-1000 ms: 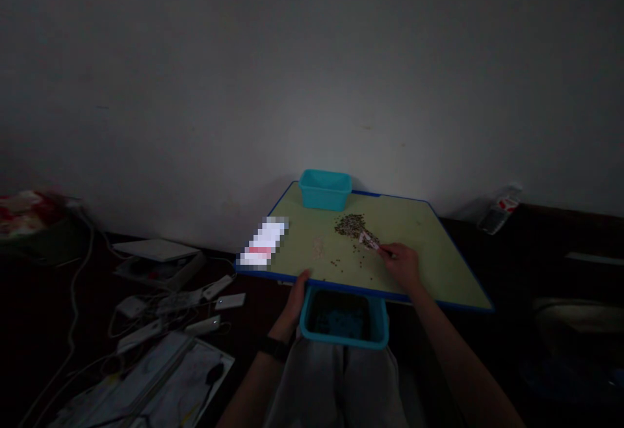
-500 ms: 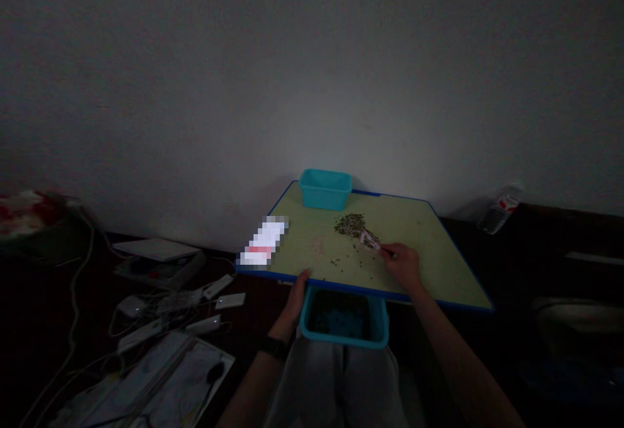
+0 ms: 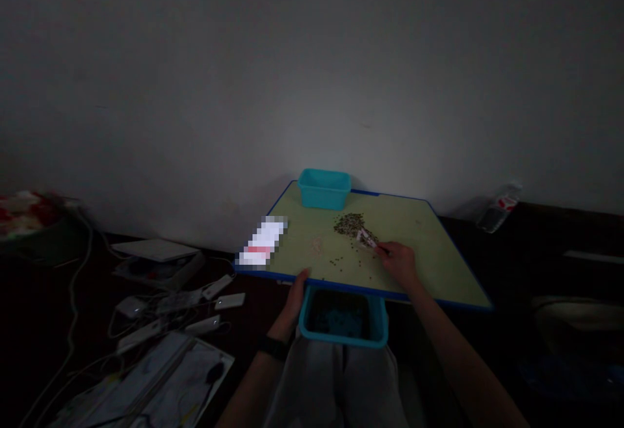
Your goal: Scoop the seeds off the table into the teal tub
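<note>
My right hand (image 3: 400, 262) is closed on the dark handle of a small tool with a pale flat end (image 3: 364, 239), whose exact kind I cannot make out. That end touches the near right side of a pile of small dark and pale grains (image 3: 348, 224) on a yellowish board (image 3: 429, 246) with a blue rim. Stray grains lie nearer me, and a small pale patch (image 3: 316, 245) lies left of the pile. My left hand (image 3: 295, 298) grips the board's front edge, thumb on top, other fingers hidden. Beside it, a blue tub (image 3: 344, 339) with dark contents sits at my lap.
Another blue tub (image 3: 324, 197) stands at the board's back edge by the wall. A blurred-out white sheet or screen (image 3: 263, 242) lies on the board's left. Chargers and cables (image 3: 202, 326) clutter the left side. A plastic bottle (image 3: 498, 212) leans at right.
My right hand has shifted slightly left with the tool, its pale end now closer to the pile's middle. My left hand stays at the board's edge.
</note>
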Action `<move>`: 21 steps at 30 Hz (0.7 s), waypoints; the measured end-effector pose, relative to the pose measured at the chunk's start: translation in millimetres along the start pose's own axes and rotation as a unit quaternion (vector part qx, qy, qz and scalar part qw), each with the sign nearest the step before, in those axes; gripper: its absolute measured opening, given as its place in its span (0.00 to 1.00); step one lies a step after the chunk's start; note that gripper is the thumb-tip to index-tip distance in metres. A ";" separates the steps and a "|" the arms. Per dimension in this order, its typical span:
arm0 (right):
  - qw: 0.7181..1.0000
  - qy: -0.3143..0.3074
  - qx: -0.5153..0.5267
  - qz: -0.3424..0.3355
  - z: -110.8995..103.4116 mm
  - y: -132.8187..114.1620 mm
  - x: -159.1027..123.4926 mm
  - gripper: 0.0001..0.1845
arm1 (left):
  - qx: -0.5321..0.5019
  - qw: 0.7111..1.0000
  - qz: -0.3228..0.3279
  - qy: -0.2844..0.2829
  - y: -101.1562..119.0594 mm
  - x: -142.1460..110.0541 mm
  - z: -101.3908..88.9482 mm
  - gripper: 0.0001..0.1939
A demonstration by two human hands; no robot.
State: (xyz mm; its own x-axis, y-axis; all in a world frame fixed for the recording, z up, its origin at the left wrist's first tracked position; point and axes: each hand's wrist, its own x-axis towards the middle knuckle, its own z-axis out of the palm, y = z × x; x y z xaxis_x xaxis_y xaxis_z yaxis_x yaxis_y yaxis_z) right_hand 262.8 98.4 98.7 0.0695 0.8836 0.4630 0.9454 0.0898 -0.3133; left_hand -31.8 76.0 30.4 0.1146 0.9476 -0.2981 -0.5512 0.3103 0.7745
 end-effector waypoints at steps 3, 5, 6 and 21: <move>1.000 0.001 0.000 0.003 0.4 0.3 0.6 0.13 | 0.005 1.000 0.000 0.003 0.2 -0.1 -0.3 0.20; 1.000 0.004 0.004 0.002 0.8 0.9 0.5 0.13 | 0.006 1.000 0.006 0.008 -0.3 0.3 -0.7 0.20; 1.000 0.004 0.007 0.000 1.1 1.2 0.4 0.13 | 0.006 1.000 0.009 0.009 -0.5 0.5 -0.9 0.19; 1.000 0.010 0.014 -0.026 4.1 -1.2 4.3 0.14 | 0.013 1.000 0.025 0.003 -5.7 6.3 -6.1 0.20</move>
State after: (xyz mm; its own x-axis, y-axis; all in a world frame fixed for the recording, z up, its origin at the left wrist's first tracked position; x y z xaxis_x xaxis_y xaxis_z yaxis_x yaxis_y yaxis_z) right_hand 260.6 103.9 97.6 0.0277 0.8687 0.4946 0.9385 0.1477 -0.3120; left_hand -32.9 79.7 20.7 0.0824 0.9614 -0.2626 -0.5351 0.2650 0.8022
